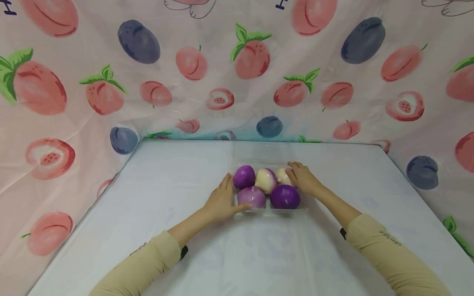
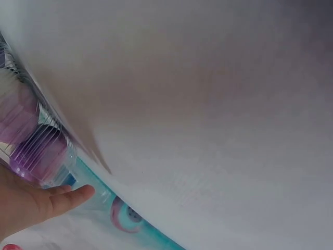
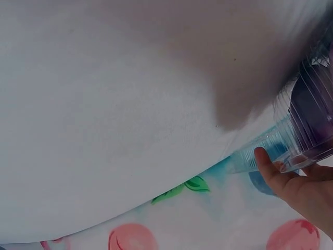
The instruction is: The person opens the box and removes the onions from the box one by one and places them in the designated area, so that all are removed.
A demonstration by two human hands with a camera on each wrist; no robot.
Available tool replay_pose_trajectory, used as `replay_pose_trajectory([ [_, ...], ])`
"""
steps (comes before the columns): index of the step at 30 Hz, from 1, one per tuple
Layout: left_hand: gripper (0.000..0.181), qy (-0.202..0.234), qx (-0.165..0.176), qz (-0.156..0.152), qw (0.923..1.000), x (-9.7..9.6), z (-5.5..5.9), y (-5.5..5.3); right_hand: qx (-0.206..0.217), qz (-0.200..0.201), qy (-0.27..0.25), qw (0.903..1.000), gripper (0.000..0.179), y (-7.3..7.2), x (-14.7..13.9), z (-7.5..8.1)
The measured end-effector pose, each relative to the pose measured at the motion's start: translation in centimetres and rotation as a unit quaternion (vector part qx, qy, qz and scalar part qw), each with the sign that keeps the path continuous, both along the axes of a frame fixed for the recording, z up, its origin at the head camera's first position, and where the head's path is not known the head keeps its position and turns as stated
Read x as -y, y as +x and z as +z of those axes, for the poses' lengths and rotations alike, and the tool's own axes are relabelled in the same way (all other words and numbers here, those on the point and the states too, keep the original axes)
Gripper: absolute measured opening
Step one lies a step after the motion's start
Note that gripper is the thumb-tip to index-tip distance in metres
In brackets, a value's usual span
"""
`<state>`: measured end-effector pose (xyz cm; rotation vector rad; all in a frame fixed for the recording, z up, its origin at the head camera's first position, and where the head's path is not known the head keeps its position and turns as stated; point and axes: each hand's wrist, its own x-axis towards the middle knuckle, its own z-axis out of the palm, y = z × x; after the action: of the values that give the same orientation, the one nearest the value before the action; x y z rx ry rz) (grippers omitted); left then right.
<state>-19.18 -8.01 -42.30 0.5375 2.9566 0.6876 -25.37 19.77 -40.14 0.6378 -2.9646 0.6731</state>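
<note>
A clear plastic box (image 1: 267, 210) stands mid-table with its lid (image 1: 259, 151) folded back behind it. Several peeled onions sit inside in two rows: a purple onion (image 1: 243, 177), a white-and-purple onion (image 1: 266, 181) and a whitish onion (image 1: 283, 176) at the back, a pale purple onion (image 1: 252, 197) and a dark purple onion (image 1: 285, 197) in front. My left hand (image 1: 221, 202) rests along the box's left side, fingers extended and thumb across the front left corner. At the back right corner, my right hand (image 1: 304, 179) touches the rim, fingers stretched out, partly covering the whitish onion.
The box stands on a white-covered table (image 1: 166, 176). A fruit-print cloth (image 1: 222, 53) hangs behind it and along both sides. In the right wrist view, the ribbed box wall (image 3: 291, 140) shows beside the fingers.
</note>
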Motion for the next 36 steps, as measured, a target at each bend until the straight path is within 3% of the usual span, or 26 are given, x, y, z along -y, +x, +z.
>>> replay_pose_trajectory([
  [13, 0.119, -0.02, 0.038, -0.013, 0.999, 0.2, 0.3, -1.2, -0.008, 0.006, 0.006, 0.9999, 0.048, -1.1, -0.2, -0.4],
  [25, 0.123, 0.01, 0.053, -0.019, 0.9984, 0.8, 0.6, -2.0, -0.018, -0.005, -0.02, 0.9996, 0.045, -1.2, 0.5, -0.5],
  [30, 0.123, 0.005, 0.06, -0.016, 0.9981, 0.8, 0.8, -2.0, -0.007, -0.007, -0.017, 0.9998, 0.045, -1.3, 0.4, 0.1],
  [36, 0.125, 0.021, 0.08, -0.014, 0.9964, 0.9, 0.9, -2.1, -0.01, 0.02, -0.026, 0.9994, 0.047, -0.9, 0.2, 1.1],
])
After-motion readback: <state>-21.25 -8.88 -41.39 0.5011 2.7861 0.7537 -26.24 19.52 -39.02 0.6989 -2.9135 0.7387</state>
